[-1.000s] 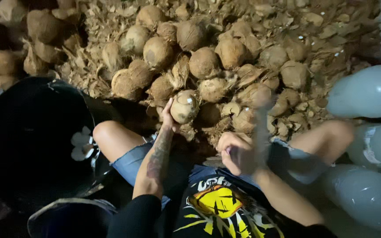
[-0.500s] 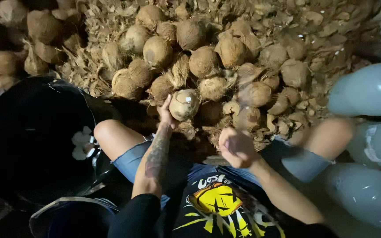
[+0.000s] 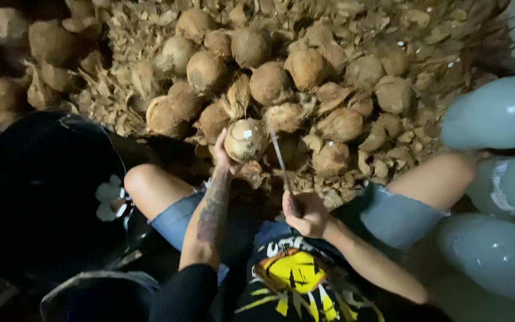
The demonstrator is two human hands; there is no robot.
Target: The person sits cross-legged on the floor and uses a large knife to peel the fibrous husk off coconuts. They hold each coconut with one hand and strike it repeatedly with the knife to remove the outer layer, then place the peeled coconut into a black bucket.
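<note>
Knife [image 3: 279, 156] is now raised again in right hand [image 3: 305, 213], beside coconut [image 3: 245, 140] gripped by left hand [image 3: 222, 156]; chopping continues.

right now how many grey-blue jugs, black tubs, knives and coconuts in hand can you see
grey-blue jugs: 3
black tub: 1
knife, in the right hand: 1
coconut in the left hand: 1
total: 6
The heaped coconuts behind are too many to count.

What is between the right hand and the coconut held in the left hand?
In the head view, a thin knife blade rises from the right hand toward the coconut in the left hand.
</note>
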